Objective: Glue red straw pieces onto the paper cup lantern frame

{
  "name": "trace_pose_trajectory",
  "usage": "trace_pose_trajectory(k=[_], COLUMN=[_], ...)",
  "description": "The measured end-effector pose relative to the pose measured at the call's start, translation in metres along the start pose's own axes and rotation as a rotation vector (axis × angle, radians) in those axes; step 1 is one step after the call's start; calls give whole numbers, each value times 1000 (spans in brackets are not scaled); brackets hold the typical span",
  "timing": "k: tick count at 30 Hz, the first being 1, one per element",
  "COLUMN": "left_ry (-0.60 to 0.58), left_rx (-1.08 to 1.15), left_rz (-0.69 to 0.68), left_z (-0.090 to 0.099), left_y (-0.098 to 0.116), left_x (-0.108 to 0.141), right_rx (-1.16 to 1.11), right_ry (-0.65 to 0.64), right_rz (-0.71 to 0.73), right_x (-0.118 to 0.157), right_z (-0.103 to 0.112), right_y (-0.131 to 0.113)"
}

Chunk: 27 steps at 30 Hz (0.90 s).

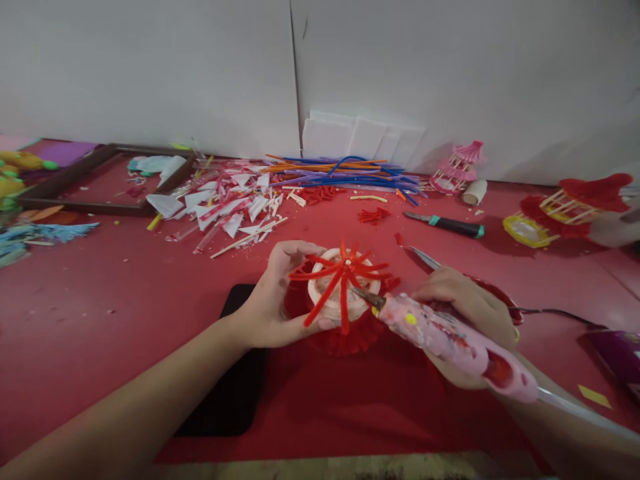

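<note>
- I have the left hand [273,293] curled round the pale ring [316,285], thumb on the near side, gripping it firmly at table middle, near side.
- My right hand [467,310] is wrapped round the pink glue gun [445,337]; its nozzle reaches between the red spokes [344,300] at the ring's right side. Whether it touches, I can't tell.
- I judge this partway done: the spokes already meet over the ring's centre, and red fringe [353,339] shows beneath. Their outer ends stick out uncovered, so covering seems left; how well they're bonded I can't tell.
- Loose red pieces [374,215] lie farther off, apparently unused.
- Open red table [100,347] lies to my left, and a bare strip towards the near edge.
- On the right I'd mind the scissors [425,258], the knife [455,225] and the cable [555,312]; a black slab [225,393] sits under the left forearm.
- The far side ends at a wall [200,73].
</note>
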<state>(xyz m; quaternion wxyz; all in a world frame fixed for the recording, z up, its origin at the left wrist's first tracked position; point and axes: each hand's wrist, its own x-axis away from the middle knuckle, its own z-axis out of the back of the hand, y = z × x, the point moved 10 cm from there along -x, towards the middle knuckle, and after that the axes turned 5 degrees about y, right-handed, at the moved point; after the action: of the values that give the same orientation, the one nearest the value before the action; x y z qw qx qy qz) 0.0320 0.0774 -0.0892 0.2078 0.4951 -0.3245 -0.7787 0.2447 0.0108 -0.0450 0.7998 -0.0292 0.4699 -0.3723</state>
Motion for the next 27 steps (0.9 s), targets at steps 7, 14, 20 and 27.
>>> trace_pose_trajectory(k=[7,14,20,27], left_ry=[19,20,21,20], left_rx=[-17,-39,-44,-36], left_rz=[-18,-2,2,6], left_z=[3,3,3,3], left_y=[-4,-6,-6,-5], left_x=[2,4,4,4], right_rx=[54,78,142,128], right_ry=[33,-20,-12,-22], right_rz=[11,-45,-81,-69], right_x=[0,-2,-3,-5], right_z=[0,-3,-1,-2], right_y=[1,3,2,2])
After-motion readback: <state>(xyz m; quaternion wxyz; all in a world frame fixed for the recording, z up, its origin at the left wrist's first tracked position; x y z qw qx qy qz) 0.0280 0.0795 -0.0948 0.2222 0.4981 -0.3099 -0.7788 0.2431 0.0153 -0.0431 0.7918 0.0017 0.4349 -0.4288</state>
